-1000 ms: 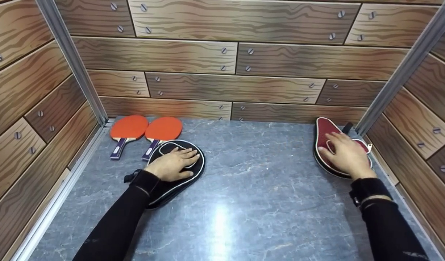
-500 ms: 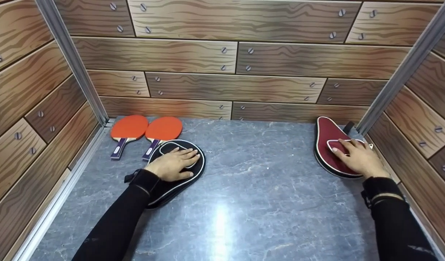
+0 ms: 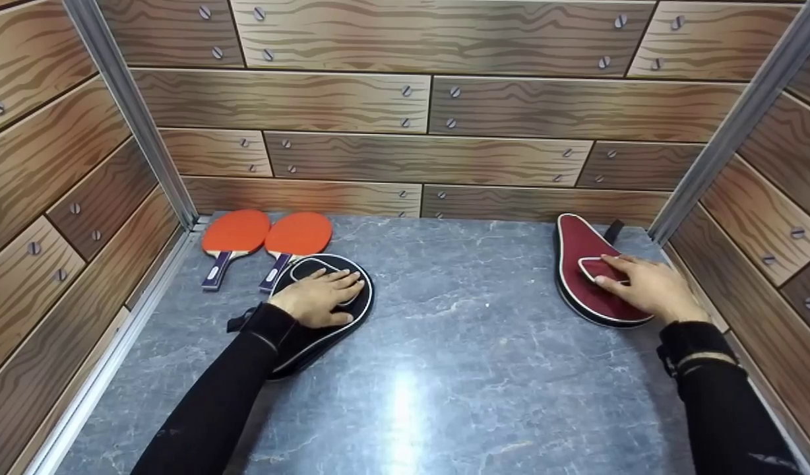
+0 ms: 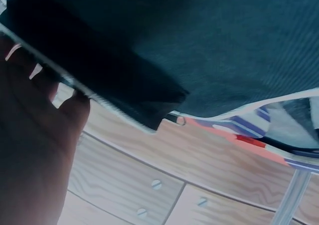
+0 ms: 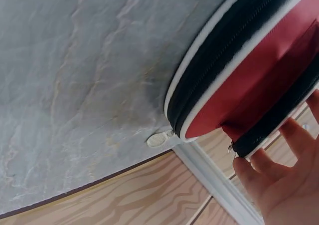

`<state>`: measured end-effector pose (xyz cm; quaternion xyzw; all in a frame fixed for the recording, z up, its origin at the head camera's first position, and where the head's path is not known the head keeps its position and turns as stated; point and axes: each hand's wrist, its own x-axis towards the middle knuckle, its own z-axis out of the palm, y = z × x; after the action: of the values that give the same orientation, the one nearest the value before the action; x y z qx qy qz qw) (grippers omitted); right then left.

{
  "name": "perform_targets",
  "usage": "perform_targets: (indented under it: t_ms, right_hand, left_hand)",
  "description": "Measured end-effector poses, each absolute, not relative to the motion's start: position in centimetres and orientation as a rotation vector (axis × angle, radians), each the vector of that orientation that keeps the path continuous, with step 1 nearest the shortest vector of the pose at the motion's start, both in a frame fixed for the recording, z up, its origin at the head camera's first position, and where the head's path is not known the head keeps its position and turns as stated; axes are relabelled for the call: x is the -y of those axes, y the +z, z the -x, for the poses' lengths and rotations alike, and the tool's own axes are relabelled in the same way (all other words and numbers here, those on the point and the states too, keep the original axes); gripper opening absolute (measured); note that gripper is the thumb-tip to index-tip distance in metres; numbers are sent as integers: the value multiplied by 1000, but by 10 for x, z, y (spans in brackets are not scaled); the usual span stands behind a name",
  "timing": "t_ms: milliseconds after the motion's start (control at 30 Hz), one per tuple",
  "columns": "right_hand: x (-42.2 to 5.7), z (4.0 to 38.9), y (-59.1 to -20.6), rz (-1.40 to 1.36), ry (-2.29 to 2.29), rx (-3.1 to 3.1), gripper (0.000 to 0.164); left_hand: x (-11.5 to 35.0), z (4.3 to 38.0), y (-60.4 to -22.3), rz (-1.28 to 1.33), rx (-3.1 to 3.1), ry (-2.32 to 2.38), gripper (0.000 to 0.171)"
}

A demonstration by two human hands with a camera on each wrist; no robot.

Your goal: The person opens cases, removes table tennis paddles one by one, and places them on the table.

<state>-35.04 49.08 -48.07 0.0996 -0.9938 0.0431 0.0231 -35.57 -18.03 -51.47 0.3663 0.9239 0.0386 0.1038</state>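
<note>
My left hand lies flat, fingers extended, on a black table tennis bat case with white piping, left of centre. In the left wrist view the fingertips reach over the white-edged pocket of this case. At the right, my right hand rests on a red bat case with white piping, its narrow end pointing to the back wall. The right wrist view shows the fingers, loosely bent, touching the pocket edge of the red case. A bat-shaped zip pull hangs at its rim.
Two table tennis bats with orange faces, a left bat and a right bat, lie at the back left. The black case overlaps the right bat's handle. Wood-patterned walls enclose the grey marbled tabletop at the back and sides.
My right hand has slid right across the red case, and the case has then shifted a little left, away from the right wall. The left hand and black case look unchanged.
</note>
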Motion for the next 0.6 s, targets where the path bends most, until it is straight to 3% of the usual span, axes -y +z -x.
perform_targets:
  t_ms: [167, 600]
  right_hand:
    - [-480, 350, -478, -378, 176, 3035, 62]
    - [-446, 345, -480, -450, 339, 2952, 52]
  left_hand:
    - [188, 389, -555, -1089, -2756, 79, 85]
    - [173, 403, -560, -1010, -2757, 23, 89]
